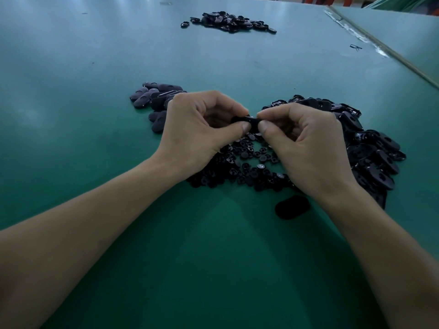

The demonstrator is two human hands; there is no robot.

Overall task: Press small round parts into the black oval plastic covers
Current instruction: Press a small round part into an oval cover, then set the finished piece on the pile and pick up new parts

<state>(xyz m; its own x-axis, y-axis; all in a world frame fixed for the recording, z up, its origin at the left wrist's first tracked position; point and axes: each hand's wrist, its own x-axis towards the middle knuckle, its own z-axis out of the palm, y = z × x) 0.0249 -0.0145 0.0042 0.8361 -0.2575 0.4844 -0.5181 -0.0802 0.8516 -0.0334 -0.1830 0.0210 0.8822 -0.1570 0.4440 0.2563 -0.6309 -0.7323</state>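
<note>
My left hand and my right hand meet at the middle of the green table, both pinching one black oval cover between thumbs and fingers. The cover is mostly hidden by my fingertips. Under my hands lies a heap of small round parts. A pile of black oval covers spreads to the right of my right hand. Another group of oval covers lies flat just beyond my left hand.
One oval cover lies alone near my right wrist. A far pile of black covers sits at the back of the table. A seam with a strip runs diagonally at the right.
</note>
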